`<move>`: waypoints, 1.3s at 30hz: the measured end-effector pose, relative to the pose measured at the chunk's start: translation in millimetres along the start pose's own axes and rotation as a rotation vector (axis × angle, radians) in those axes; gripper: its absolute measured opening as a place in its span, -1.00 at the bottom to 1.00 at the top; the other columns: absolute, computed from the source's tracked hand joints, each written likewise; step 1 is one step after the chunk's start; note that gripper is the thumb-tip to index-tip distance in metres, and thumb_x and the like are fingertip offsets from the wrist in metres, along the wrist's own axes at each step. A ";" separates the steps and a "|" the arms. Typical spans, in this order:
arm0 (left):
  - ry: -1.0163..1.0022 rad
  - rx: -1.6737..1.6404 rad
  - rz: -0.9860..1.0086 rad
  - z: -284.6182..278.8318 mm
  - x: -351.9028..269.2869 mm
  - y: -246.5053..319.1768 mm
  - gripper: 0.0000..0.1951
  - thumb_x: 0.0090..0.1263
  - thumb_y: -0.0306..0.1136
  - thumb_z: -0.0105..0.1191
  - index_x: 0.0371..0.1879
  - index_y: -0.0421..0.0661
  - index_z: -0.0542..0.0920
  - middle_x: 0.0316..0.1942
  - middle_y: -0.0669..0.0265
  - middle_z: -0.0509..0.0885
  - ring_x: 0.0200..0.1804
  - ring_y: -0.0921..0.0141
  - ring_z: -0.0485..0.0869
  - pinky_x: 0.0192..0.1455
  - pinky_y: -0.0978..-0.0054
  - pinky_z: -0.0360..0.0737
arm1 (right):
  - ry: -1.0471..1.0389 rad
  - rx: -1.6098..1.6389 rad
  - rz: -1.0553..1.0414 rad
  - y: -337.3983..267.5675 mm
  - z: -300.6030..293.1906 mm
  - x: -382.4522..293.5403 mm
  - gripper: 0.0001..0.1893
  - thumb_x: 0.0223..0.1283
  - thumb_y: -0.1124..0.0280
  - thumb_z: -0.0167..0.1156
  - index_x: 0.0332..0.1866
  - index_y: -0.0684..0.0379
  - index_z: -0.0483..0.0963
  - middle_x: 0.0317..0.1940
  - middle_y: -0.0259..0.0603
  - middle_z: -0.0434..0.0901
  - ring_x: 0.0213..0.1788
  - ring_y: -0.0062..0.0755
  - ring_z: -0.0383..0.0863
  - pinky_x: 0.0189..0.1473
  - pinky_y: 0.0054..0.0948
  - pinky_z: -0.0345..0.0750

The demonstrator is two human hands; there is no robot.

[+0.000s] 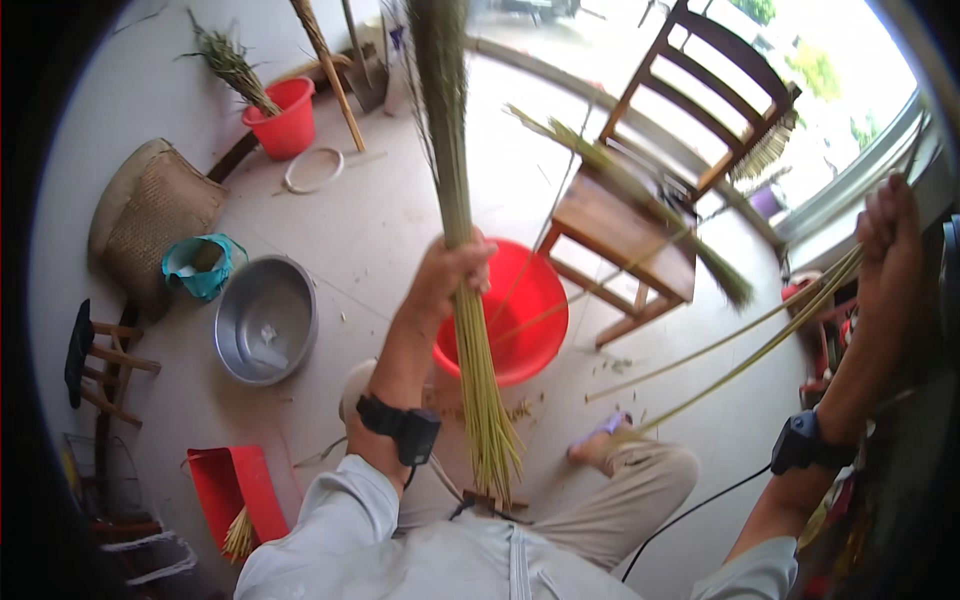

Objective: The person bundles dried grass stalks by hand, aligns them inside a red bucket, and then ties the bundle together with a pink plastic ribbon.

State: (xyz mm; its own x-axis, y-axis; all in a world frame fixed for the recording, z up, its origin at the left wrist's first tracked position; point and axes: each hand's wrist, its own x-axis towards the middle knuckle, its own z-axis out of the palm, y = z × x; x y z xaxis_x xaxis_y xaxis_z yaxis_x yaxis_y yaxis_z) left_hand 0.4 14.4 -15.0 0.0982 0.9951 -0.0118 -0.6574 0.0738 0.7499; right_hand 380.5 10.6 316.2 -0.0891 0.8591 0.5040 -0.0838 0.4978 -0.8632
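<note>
My left hand grips a thick bundle of long dry plant stalks around its middle. The bushy, darker end points away from me and the bare pale ends fan out above my lap. Out to the far right, raised, my right hand is closed on a few long thin stalks whose lower ends reach back toward my knee. Below the bundle stands a red plastic basin on the floor, with thin strands crossing over it. More stalks lie across the seat of a wooden chair.
A metal basin, a teal bag, a woven basket and a small stool stand at left. A red bucket holds stalks. A red dustpan-like container lies at lower left. A cable runs from my right wrist.
</note>
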 end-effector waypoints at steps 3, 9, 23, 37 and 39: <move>0.061 0.010 0.044 -14.0 -24.7 24.2 -0.84 0.30 -0.47 0.17 -0.42 -0.03 0.43 -0.67 0.48 0.38 -0.65 0.57 0.43 -0.58 0.55 0.46 | 0.018 -0.111 0.101 38.1 102.2 -11.9 -0.77 0.47 0.18 0.03 -0.28 0.08 0.38 -0.60 -0.55 0.19 -0.63 -0.80 0.04 -0.62 -0.68 0.02; 0.061 -0.069 0.091 -10.1 -23.5 28.2 -0.81 0.30 -0.46 0.20 -0.41 -0.01 0.42 -0.65 0.47 0.38 -0.64 0.57 0.42 -0.58 0.54 0.45 | -0.224 -0.011 0.487 150.8 208.8 -42.8 -0.80 0.50 0.23 -0.05 -0.17 0.09 0.43 -0.45 -0.46 0.44 -0.53 -0.75 0.34 -0.51 -0.67 0.36; 0.094 -0.125 0.110 -32.1 -32.3 38.2 -0.83 0.36 -0.40 0.20 -0.36 -0.04 0.44 -0.65 0.49 0.40 -0.67 0.59 0.38 -0.63 0.59 0.40 | -0.432 0.064 0.707 252.6 266.6 -96.4 -0.78 0.47 0.28 0.02 -0.09 0.20 0.51 -0.31 -0.39 0.54 -0.25 -0.65 0.52 -0.12 -0.52 0.53; 0.017 -0.109 0.081 -21.5 -21.9 18.2 -0.81 0.40 -0.30 0.18 -0.27 -0.09 0.47 -0.54 0.43 0.46 -0.57 0.56 0.46 -0.55 0.57 0.46 | -0.421 0.115 0.563 256.4 256.1 -111.3 -0.77 0.42 0.28 0.13 -0.03 0.22 0.54 -0.35 -0.49 0.55 -0.28 -0.76 0.47 -0.20 -0.64 0.42; 0.021 -0.071 0.081 -17.4 -23.0 18.7 -0.79 0.41 -0.21 0.17 -0.28 -0.05 0.48 -0.55 0.45 0.45 -0.56 0.57 0.44 -0.52 0.57 0.46 | -0.404 0.116 0.558 258.0 255.7 -112.3 -0.79 0.41 0.32 0.14 -0.03 0.22 0.53 -0.34 -0.48 0.56 -0.28 -0.75 0.49 -0.19 -0.64 0.44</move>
State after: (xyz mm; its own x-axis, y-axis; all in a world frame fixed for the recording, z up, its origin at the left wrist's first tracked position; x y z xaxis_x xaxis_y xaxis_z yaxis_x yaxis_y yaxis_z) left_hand -27.1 -5.9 -12.2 0.0270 0.9991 0.0324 -0.7138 -0.0034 0.7004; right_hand 115.1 12.1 43.9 -0.5099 0.8599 -0.0234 -0.0216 -0.0401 -0.9990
